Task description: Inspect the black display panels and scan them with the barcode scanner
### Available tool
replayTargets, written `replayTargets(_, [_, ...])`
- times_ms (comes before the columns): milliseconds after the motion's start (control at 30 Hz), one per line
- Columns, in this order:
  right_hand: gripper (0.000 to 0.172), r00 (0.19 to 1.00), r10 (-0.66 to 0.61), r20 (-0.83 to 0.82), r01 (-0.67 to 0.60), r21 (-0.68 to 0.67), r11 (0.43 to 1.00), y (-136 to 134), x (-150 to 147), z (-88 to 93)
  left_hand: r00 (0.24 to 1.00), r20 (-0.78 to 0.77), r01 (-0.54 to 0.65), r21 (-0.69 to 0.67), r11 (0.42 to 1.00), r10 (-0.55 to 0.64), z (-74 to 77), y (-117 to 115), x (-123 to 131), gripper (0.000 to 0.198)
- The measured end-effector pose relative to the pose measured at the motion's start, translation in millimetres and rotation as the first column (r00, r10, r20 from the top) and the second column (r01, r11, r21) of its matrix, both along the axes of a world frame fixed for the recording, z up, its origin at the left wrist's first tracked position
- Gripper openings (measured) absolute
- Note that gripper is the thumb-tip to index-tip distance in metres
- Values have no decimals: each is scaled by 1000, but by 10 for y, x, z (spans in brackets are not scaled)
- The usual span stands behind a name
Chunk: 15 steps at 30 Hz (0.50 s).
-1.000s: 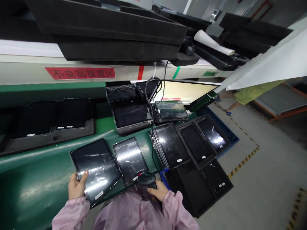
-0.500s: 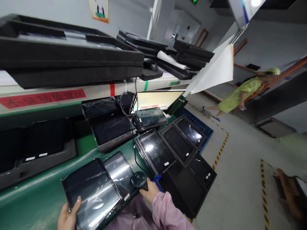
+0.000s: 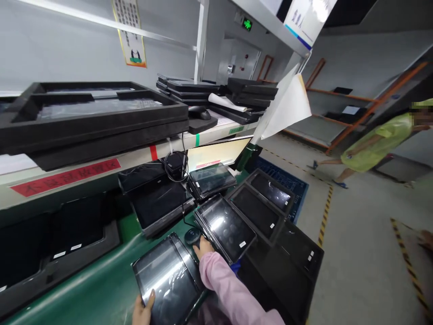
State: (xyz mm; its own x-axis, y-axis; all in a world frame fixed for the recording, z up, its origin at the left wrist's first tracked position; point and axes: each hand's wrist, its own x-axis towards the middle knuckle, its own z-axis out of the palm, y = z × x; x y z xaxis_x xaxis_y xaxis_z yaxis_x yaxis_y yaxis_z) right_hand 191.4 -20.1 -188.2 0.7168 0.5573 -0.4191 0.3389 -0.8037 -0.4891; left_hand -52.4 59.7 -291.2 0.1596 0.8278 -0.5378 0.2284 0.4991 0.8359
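Note:
My left hand [image 3: 143, 310] grips the lower left edge of a film-covered black panel [image 3: 165, 275], its thumb on top. This panel overlaps another panel [image 3: 184, 255] on the green mat [image 3: 88, 275]. My right hand [image 3: 203, 247] is closed on the handle of a dark handheld scanner [image 3: 192, 235], whose cable runs up toward the monitor [image 3: 219, 153]. Just right of the scanner lies a stack of glossy panels [image 3: 226, 225] with a white label on top.
Black foam trays [image 3: 260, 210] with panels stand at the right, and another tray [image 3: 111, 234] at the left. A shelf [image 3: 135, 158] holding large trays crosses above the mat. A person in a yellow gown [image 3: 372, 146] is in the walkway.
The scanner and my right hand have moved forward, away from my body. My left hand's panel has shifted right, covering more of the other one. The camera view has tilted up; the person has walked right.

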Motion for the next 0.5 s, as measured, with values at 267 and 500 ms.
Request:
replayTargets(267, [36, 981, -50, -188, 84, 180, 980, -242, -38, 118, 999, -43, 8, 116, 993, -4, -69, 17, 19, 44])
replayTargets(500, [28, 813, 43, -581, 141, 267, 953, -803, -381, 389, 992, -95, 92, 109, 990, -82, 314, 90, 256, 50])
